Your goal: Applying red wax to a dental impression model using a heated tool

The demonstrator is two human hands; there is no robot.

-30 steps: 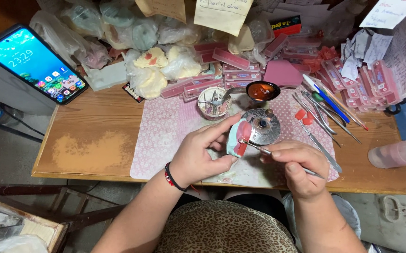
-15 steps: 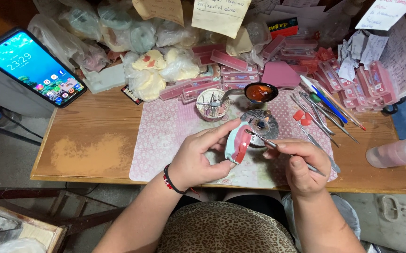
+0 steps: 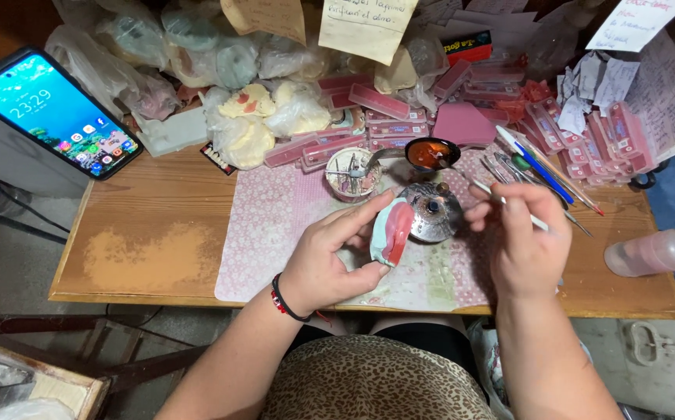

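while the left hand [image 3: 329,260] curls around a pale dental cast with pink wax on it [image 3: 392,232], thumb and fingers closed on its edges and the piece tilted on edge just above the patterned mat [image 3: 275,225], the right hand [image 3: 520,249] pinches a thin metal tool [image 3: 462,175] between thumb and fingertips, gripped tight; the tool's far end reaches away from the right hand to a small dish of dark amber liquid [image 3: 429,152], whether it touches the liquid cannot be told; between the two hands, just beyond the cast, sits a round shiny metal burner [image 3: 434,211]; the hands are apart, the cast near but not touching the right hand; beyond the left hand stands a small round cup of instruments [image 3: 350,174]; past the right hand, farther out, lie loose pens and metal tools [image 3: 543,171] and a heap of pink flat boxes [image 3: 610,136]; to the outer side of the right hand a pale pink bottle [image 3: 652,251] lies on the wooden table [image 3: 150,225]; well off to the outer side of the left hand a lit phone [image 3: 53,113] leans at the table's corner; plastic bags holding pale casts [image 3: 248,124] are piled beyond the left hand; a dark bracelet [image 3: 281,297] circles the left wrist.
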